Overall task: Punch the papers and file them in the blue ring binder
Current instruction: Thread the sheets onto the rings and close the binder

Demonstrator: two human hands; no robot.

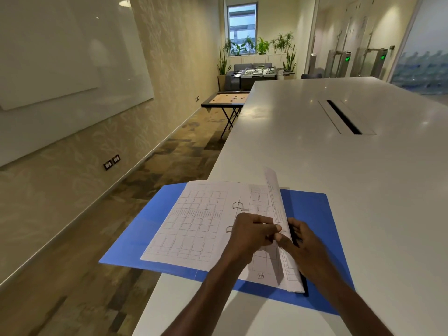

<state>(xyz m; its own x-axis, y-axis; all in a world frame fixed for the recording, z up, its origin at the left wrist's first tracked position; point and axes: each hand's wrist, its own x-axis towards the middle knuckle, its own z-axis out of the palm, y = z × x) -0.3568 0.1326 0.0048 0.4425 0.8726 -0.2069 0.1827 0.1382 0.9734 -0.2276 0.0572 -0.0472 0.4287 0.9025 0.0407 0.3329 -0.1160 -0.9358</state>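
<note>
Filing looks well along. On the left, the binder (145,229) lies open at the counter (339,166) edge, its left cover hanging past it, with a stack of sheets (194,226) already on the rings (238,206). The left hand (249,235) pinches a raised sheet (278,214) near the rings — fingers curled on its edge. The right hand (303,241) holds the same sheet from behind. No punch shows — seating this sheet and closing up seem to remain.
</note>
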